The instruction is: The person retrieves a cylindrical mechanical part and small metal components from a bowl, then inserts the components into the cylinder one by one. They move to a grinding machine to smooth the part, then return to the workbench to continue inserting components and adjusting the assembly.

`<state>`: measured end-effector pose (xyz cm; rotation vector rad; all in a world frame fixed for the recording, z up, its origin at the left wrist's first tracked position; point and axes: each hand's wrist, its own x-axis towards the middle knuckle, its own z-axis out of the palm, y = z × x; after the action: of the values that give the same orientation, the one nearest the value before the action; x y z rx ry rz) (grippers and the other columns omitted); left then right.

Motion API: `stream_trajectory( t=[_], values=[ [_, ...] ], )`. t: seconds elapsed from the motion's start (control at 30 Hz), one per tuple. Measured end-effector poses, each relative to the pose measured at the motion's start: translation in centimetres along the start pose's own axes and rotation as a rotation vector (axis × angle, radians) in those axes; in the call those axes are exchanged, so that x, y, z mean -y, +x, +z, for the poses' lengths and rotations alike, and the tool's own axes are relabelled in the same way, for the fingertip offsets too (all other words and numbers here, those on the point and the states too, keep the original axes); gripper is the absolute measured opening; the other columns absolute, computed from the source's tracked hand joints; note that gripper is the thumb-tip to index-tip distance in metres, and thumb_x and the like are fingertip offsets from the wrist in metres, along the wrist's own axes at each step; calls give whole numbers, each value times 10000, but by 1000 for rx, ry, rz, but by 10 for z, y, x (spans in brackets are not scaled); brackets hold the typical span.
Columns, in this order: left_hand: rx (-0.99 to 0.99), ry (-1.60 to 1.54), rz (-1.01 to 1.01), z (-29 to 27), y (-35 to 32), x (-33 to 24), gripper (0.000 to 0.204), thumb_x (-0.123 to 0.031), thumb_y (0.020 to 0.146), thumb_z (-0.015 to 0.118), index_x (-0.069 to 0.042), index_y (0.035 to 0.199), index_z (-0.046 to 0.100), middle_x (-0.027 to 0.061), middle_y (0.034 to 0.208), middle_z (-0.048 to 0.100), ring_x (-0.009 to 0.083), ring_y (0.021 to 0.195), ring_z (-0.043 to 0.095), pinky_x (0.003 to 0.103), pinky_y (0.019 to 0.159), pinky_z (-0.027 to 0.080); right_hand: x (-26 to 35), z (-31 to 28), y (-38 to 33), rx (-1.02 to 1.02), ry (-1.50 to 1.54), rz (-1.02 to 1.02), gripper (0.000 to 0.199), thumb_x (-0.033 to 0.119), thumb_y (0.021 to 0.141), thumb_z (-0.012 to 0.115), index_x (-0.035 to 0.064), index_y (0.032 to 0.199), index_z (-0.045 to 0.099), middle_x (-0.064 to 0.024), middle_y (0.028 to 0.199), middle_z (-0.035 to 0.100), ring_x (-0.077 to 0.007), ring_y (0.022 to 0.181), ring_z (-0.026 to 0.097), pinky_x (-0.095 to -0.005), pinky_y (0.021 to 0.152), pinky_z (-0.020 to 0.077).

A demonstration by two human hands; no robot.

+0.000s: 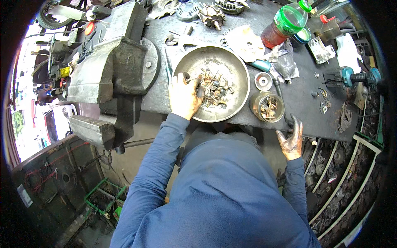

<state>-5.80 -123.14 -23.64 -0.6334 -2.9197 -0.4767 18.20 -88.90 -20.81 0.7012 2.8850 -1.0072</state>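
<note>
A wide round metal bowl [237, 76] stands at the bench's front edge, with a heap of small screws and bolts [215, 90] in its middle. Over its left rim lies my left hand [184, 97], fingers curled at the rim and thumb reaching inside, near the screws; the fingertips are partly hidden. To the bowl's right is a glass jar [256, 108] with more small screws inside. My right hand [292, 138], blackened with grease, is just past the bench edge near the jar. Its fingers are spread and it holds nothing.
A large bench vise [120, 68] rises left of the bowl. Behind the jar are a small metal cup [263, 81] and a dark-handled tool [278, 87]. A green-topped bottle [285, 25] of dark red liquid stands farther back. A teal power tool [351, 77] lies at right.
</note>
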Motion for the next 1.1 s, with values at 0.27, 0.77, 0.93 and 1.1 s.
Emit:
stream_trajectory(
  t=[0.27, 0.77, 0.93, 1.1],
  values=[
    [109, 78, -77, 10, 11, -9, 307, -332, 822, 806, -142, 1063, 807, 159, 1136, 583, 345, 1111, 553, 489, 961, 446, 24, 14, -19, 96, -57, 33, 646, 197, 835, 837, 55, 1407, 574, -267, 1423, 566, -457, 1340, 531, -480, 1123, 447],
    [442, -1418, -759, -95, -17, -20, 270, -148, 963, 687, 72, 1112, 737, 80, 898, 738, 98, 723, 620, 225, 669, 483, 176, 10, 18, 279, 447, -448, 275, 25, 916, 704, -43, 1181, 680, -164, 1013, 724, -256, 922, 709, -351, 834, 554],
    [548, -1764, -878, -123, -23, -33, 281, -166, 971, 667, 65, 1128, 698, 114, 997, 731, 154, 822, 652, 284, 728, 530, 201, 51, 44, 482, 770, -139, 287, 127, 1028, 632, -30, 1264, 677, -59, 981, 730, -107, 798, 670, -269, 712, 541],
    [538, -2020, -868, -107, -47, -23, 248, -173, 981, 664, 47, 1093, 687, 123, 1027, 729, 167, 817, 668, 290, 765, 553, 211, 71, 57, 683, 1142, 158, 316, 173, 1044, 636, 29, 1324, 665, -12, 957, 724, -29, 666, 544, -202, 582, 451]
  ],
)
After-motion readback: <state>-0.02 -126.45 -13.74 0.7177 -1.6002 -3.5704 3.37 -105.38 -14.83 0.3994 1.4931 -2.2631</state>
